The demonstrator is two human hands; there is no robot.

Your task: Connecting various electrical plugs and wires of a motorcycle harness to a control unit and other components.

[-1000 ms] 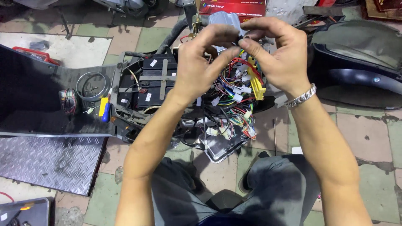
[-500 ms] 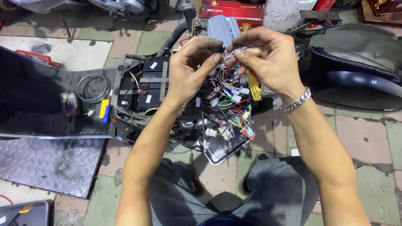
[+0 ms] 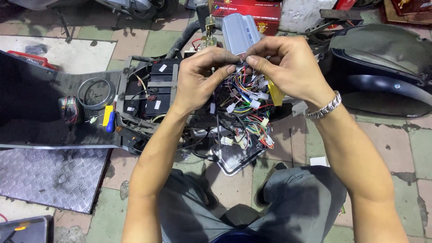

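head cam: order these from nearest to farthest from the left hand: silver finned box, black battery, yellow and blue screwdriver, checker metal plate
From the left hand:
1. Silver finned box, just above right.
2. Black battery, just left.
3. Yellow and blue screwdriver, farther left.
4. Checker metal plate, far lower left.

Wire bundle (image 3: 246, 105): red, blue, green, yellow and black strands with white plugs. Ribbed box (image 3: 238, 30) above it: silver-grey. Batteries (image 3: 155, 87): black with white labels. Screwdriver (image 3: 109, 118): yellow and blue handle. Carton (image 3: 252, 9): red. Floor plate (image 3: 49, 177): grey, raised diamond pattern. Bracelet (image 3: 325, 107): silver links. Trousers (image 3: 297, 202): grey. Floor tiles (image 3: 414, 148): pale green and beige.
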